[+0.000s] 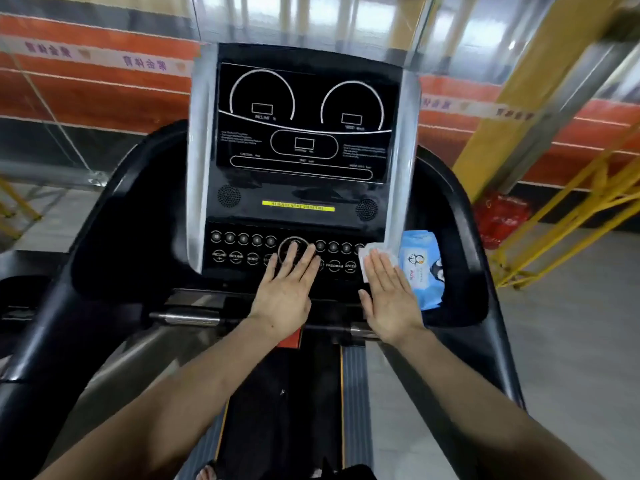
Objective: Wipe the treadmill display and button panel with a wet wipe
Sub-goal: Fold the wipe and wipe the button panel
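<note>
Now the right hand [389,292] lies flat with spread fingers, pressing the wet wipe [375,252] on the button panel's [242,252] right edge to rub it. The left hand [289,289], also spread and empty, rests on the panel, probably for support.

Treadmill console [450,216], wipe pack [420,268] resting on it

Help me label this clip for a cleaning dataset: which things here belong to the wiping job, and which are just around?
Job:
- wet wipe under right hand
- button panel, left hand flat on it
- display
- wipes pack

Just around:
- red bag
- yellow railing
- treadmill belt
</note>
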Tool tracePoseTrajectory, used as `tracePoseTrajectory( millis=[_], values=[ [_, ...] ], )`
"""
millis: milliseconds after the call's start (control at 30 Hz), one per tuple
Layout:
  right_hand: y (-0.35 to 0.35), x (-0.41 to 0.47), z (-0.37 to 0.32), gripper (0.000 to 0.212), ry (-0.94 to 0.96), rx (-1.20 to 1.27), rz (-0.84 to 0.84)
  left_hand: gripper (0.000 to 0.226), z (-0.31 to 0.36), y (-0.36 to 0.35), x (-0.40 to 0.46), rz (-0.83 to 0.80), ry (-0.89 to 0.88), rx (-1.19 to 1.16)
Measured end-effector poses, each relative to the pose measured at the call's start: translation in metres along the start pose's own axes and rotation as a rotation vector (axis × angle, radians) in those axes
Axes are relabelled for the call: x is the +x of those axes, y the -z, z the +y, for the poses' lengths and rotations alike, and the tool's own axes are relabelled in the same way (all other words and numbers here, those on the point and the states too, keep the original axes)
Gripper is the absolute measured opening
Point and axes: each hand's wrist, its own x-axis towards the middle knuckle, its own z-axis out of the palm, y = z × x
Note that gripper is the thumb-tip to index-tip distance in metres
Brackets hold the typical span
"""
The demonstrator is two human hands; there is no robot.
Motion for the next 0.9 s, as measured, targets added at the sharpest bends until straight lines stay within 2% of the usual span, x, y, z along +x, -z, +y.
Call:
tracePoseTrajectory(
  millis=[267, 533, 900],
  values=[
    [-0.026, -0.024, -0.007, 0.064, 0.009, 0.036, 0.057, 0.08, 0.014, -0.007, -0.005, -0.044, -0.02, 0.017],
    [-0.031, -0.031, -0.016, 0.061, 0.037, 0.001, 0.039, 0.077, -0.006, -0.016, -0.02, -0.008, -0.014, -0.046],
    [-0.021, -0.001, -0.076, 0.06, 0.181, -0.039, 0.048, 0.078, -0.057, -0.018, -0.041, 0.042, 0.074, -0.076]
  ],
)
